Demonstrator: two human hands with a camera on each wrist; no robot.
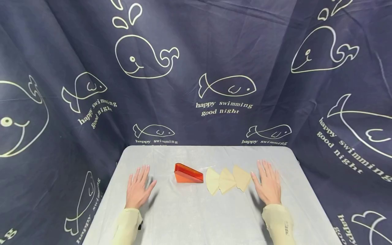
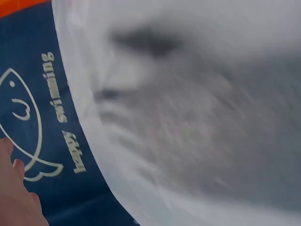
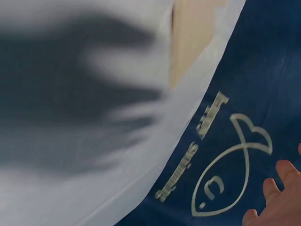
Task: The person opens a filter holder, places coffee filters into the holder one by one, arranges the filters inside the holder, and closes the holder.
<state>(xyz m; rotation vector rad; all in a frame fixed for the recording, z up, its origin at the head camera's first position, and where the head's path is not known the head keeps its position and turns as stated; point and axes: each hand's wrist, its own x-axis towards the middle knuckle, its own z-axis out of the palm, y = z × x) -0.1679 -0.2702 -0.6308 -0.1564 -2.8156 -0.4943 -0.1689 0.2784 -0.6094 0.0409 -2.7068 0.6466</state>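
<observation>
An orange translucent holder [image 1: 188, 174], wedge-shaped with an open top, stands left of the middle of the white table. To its right, three fan-shaped paper coffee filters [image 1: 227, 180] lie in a row, their edges close together or overlapping. My left hand [image 1: 139, 187], fingers straight and palm down, is left of the holder and holds nothing. On the other side my right hand [image 1: 268, 182] is spread likewise, its thumb beside the rightmost filter [image 3: 190, 40]. Fingertips of the left hand [image 2: 19, 188] and of the right hand [image 3: 280, 195] show at the lower corners of the wrist views.
The white-covered table [image 1: 196, 217] has rounded far corners. Behind and beside it hangs a dark blue curtain [image 1: 183, 92] printed with whales, fish and lettering. Shadows of both hands fall on the tabletop.
</observation>
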